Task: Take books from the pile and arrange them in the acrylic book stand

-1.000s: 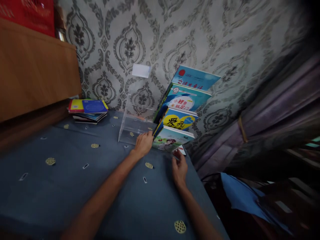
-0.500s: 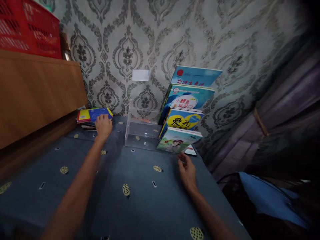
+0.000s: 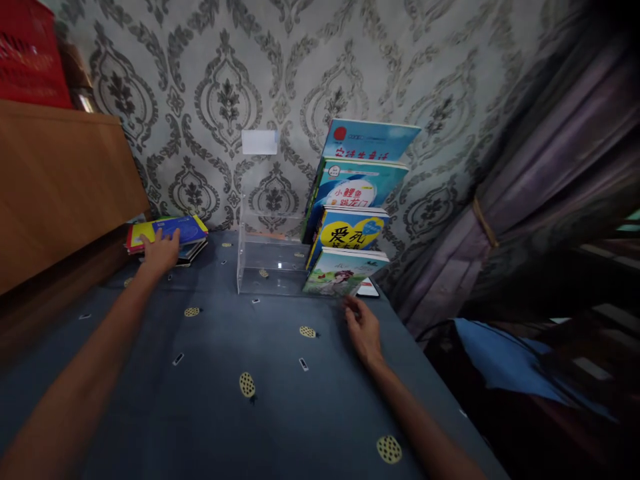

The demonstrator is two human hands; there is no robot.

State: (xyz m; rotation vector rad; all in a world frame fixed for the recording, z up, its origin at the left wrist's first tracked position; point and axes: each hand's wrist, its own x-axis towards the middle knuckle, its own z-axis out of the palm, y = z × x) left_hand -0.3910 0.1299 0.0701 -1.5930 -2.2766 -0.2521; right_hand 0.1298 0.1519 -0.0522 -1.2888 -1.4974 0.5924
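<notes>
Resting left hand (image 3: 161, 250) atop book pile (image 3: 170, 235)

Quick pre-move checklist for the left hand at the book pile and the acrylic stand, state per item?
1. Left hand on the stack of books: ok, the fingers rest on the top blue cover.
2. Grip closed on a book: not ok, the hand lies flat and nothing is lifted.
3. Free slots in the clear stand: ok, the left half shows no books.
4. Standing books steady: ok, four tiers upright on the right half.
5. Right hand clear of the stand: ok, it rests on the blue cloth just in front of the lowest book; contact with the book cannot tell.
6. Stack squared: not ok, the books are fanned out.
</notes>
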